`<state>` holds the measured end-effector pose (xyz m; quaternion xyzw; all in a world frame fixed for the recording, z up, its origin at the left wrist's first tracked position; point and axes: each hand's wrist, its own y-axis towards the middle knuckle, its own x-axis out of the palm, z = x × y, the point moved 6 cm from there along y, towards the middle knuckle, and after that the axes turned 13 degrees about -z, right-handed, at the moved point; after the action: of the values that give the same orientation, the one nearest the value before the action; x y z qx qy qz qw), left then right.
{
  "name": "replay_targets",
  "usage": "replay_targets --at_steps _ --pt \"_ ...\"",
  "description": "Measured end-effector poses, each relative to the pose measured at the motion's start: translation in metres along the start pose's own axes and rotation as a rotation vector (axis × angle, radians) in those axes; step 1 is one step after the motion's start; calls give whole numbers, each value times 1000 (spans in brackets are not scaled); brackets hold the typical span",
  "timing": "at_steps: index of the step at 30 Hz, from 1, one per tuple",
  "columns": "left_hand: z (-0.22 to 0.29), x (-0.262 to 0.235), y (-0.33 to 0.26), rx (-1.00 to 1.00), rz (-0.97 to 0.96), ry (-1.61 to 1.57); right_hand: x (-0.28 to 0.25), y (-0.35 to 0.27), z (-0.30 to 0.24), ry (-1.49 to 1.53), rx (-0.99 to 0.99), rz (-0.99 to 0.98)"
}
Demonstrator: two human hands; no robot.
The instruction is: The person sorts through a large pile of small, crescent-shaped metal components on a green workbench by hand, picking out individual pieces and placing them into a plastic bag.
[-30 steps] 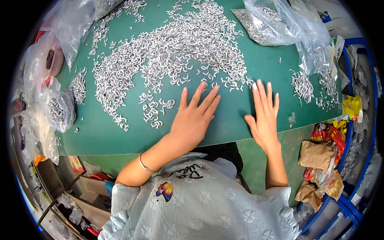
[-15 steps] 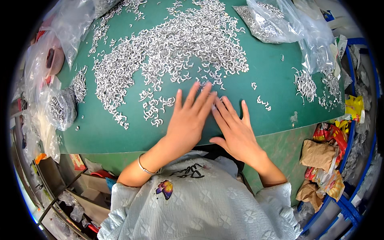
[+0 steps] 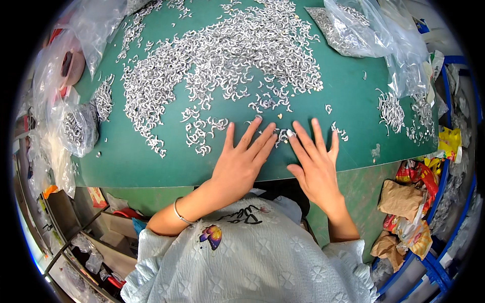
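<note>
Both my hands rest palm down near the front edge of a green table (image 3: 177,174). My left hand (image 3: 240,164) has its fingers spread, the tips among a few loose small curved silvery metal pieces. My right hand (image 3: 317,164) is also open, fingers stretched forward. Between the two sets of fingertips lies a small cluster of the curved pieces (image 3: 282,137). Beyond them spreads a large heap of the same pieces (image 3: 222,60), reaching far back and down the left side. Neither hand grips anything.
An open plastic bag of pieces (image 3: 343,30) lies at the far right, near small side piles (image 3: 390,112). On the left are another bag (image 3: 78,129) and a pink container (image 3: 75,65). Blue shelving (image 3: 438,267) with crumpled packages stands right; compartments (image 3: 113,237) sit lower left.
My hands have moved apart, the right one shifting rightward. A small cluster of curved pieces now shows between the fingertips, and more pieces lie just beyond them.
</note>
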<state>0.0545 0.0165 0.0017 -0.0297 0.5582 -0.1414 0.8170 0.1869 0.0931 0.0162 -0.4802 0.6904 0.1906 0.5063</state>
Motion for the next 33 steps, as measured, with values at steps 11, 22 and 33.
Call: replay_targets --at_steps 11,22,33 --pt "2 0 -16 50 50 -85 13 -9 -9 183 -45 -74" --pt "7 3 -13 169 58 -204 1 -5 15 -49 135 4" --pt "3 3 -23 176 80 -230 7 9 1 -26 -29 -119"
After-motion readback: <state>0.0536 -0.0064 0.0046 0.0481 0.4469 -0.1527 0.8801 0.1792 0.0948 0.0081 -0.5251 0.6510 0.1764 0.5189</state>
